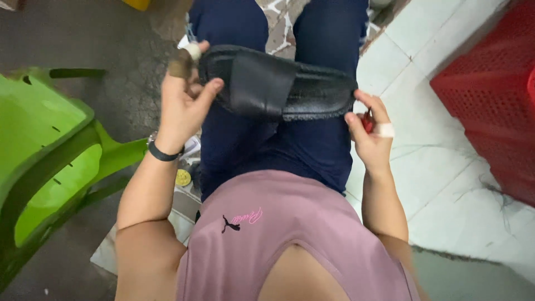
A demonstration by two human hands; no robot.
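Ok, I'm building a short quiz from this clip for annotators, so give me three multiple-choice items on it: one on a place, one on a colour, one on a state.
1. Where is the black slide sandal?
A. On the tiled floor
B. Over the person's lap, held at both ends
C. On the green chair

2. What colour is the plastic chair on the person's left?
A. Green
B. Blue
C. White

3. How is the left hand holding the sandal?
A. Lying open, apart from it
B. Closed on one end, thumb on the strap
C. Resting flat on the knee

Answers:
1 B: the sandal lies across the dark blue trousers, with the right hand at its other end.
2 A: the seat and legs are bright green.
3 B: the fingers curl round the sandal's end, the thumb pressing the strap's edge.
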